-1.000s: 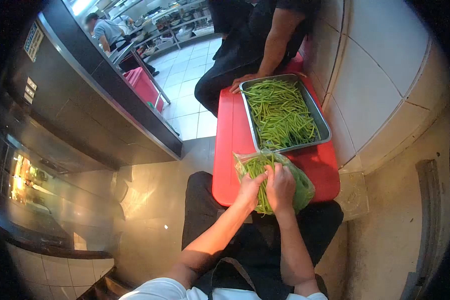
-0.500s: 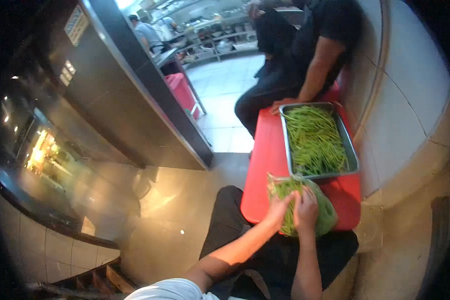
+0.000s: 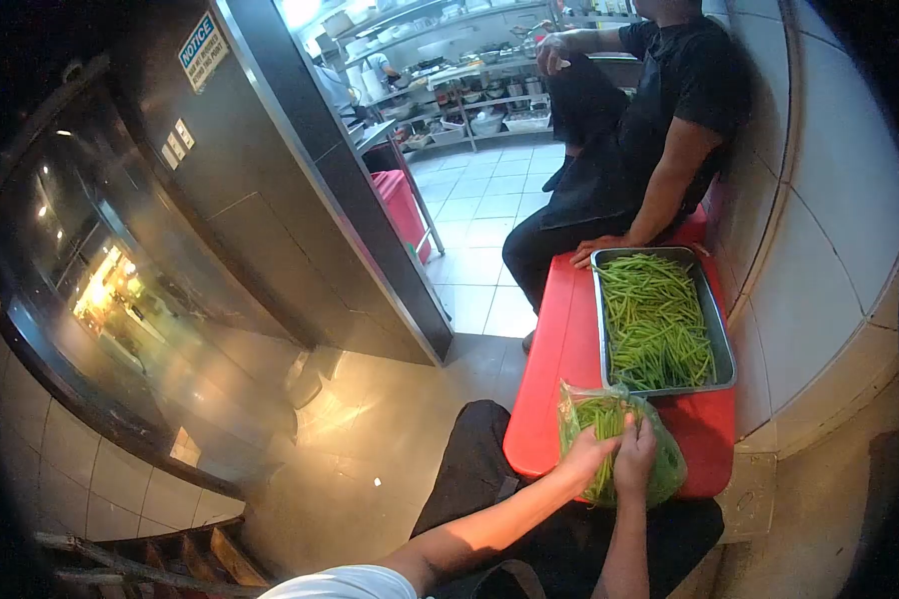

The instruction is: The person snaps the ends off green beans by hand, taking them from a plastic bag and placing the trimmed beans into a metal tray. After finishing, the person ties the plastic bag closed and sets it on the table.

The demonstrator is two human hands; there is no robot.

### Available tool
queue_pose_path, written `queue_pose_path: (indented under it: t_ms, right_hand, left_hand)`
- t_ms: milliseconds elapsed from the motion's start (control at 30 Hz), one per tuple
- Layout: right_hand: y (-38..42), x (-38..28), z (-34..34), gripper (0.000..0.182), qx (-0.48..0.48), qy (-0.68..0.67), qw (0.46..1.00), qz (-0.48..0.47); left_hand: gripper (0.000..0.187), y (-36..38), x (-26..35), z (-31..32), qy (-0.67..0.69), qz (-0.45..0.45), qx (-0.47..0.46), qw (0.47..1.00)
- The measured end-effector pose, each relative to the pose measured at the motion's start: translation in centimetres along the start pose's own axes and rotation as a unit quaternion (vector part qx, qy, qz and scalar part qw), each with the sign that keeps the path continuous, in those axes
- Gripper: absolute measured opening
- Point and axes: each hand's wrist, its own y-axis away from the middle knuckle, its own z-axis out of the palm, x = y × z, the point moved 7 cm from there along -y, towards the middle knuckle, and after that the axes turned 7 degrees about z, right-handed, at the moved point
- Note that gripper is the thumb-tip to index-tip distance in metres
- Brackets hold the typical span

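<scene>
A clear plastic bag [image 3: 667, 469] of long green beans [image 3: 599, 410] rests at the near end of the red bench, by my knees. Over the bag's mouth my left hand [image 3: 589, 455] closes on some beans from the left. Right beside it, my right hand [image 3: 635, 457] has its fingers bent around the tops of the same bunch. The two hands nearly touch, and the fingertips are partly hidden. Just beyond the bag stands a metal tray [image 3: 726, 344] heaped with cut green beans [image 3: 659, 319].
The red bench [image 3: 559, 374] runs along a tiled wall [image 3: 819, 270]. A person in black [image 3: 659, 140] sits at its far end, one hand [image 3: 599, 247] near the tray. A dark pillar [image 3: 300, 200] stands left; kitchen shelves [image 3: 479, 100] and a red bin [image 3: 402, 205] lie beyond.
The camera view has shifted, so the scene sits lower and further right. Both hands stay together at the bag, with only slight finger movement. The seated person's pose looks much the same.
</scene>
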Motion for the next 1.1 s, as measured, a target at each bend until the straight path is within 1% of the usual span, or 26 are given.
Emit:
queue_pose_path:
  t_ms: [67, 167, 200, 300, 433, 533, 567, 667, 733, 767, 833, 867, 933, 967, 1067, 1100]
  right_hand:
    - [0.1, -0.6, 0.2, 0.034, 0.003, 0.038, 0.999, -0.022]
    - [0.4, -1.5, 0.5, 0.035, -0.009, 0.028, 0.998, -0.052]
    - [0.5, -1.9, 0.4, 0.035, -0.003, 0.062, 0.997, -0.055]
    - [0.7, -2.3, 0.2, 0.04, 0.016, 0.071, 0.995, -0.067]
    - [0.8, -2.6, 0.0, 0.037, 0.024, 0.155, 0.982, -0.103]
    - [0.9, -2.9, 0.0, 0.036, 0.003, 0.192, 0.977, -0.091]
    - [1.1, -3.1, 0.0, 0.036, 0.011, 0.186, 0.976, -0.109]
    - [1.4, -3.2, -0.3, 0.036, 0.034, 0.169, 0.973, -0.156]
    - [1.2, -2.6, -0.3, 0.037, 0.046, 0.158, 0.97, -0.178]
    - [1.0, -2.0, -0.3, 0.038, 0.041, 0.156, 0.974, -0.161]
    - [0.7, -1.3, -0.1, 0.038, 0.03, 0.152, 0.98, -0.126]
    - [0.8, -1.3, -0.1, 0.039, 0.044, 0.117, 0.985, -0.118]
    - [1.0, -1.8, -0.6, 0.04, 0.074, 0.049, 0.991, -0.101]
    - [0.9, -1.8, -0.7, 0.04, 0.057, 0.014, 0.994, -0.087]
    - [0.3, -1.2, -0.7, 0.04, 0.007, -0.076, 0.996, -0.041]
    - [-0.1, -0.2, -0.4, 0.04, -0.007, -0.096, 0.995, -0.022]
  left_hand:
    - [0.028, 0.1, -0.2, 0.4, 0.009, 0.001, -0.013, 1.0]
    - [0.027, 0.7, 1.1, 0.8, 0.017, -0.013, 0.006, 1.0]
    - [0.026, 0.7, 1.1, 0.8, 0.017, -0.015, 0.008, 1.0]
    - [0.026, 0.7, 1.1, 0.8, 0.019, -0.016, 0.009, 1.0]
    - [0.024, 0.6, 1.4, 0.8, 0.01, -0.006, -0.004, 1.0]
    - [0.022, 0.9, 2.2, 1.2, 0.003, -0.006, 0.003, 1.0]
    - [0.022, 1.0, 2.5, 1.2, 0.003, -0.006, 0.009, 1.0]
    - [0.022, 0.7, 2.5, 1.5, 0.04, -0.003, -0.015, 0.999]
    - [0.024, 0.7, 2.5, 1.7, 0.045, -0.023, -0.026, 0.998]
    - [0.024, 0.7, 2.5, 1.7, 0.047, -0.033, -0.03, 0.998]
    - [0.027, 0.5, 2.1, 1.6, 0.046, -0.009, -0.035, 0.998]
    - [0.028, 0.5, 1.9, 1.4, 0.046, 0.002, -0.039, 0.998]
    - [0.03, 1.2, 2.6, 1.7, 0.038, -0.009, -0.025, 0.999]
    - [0.031, 1.4, 2.9, 2.0, 0.035, -0.016, -0.019, 0.999]
    - [0.033, 0.8, 2.2, 1.9, 0.025, 0.001, -0.028, 0.999]
    - [0.032, 0.9, 2.1, 1.8, 0.022, -0.012, -0.018, 1.0]
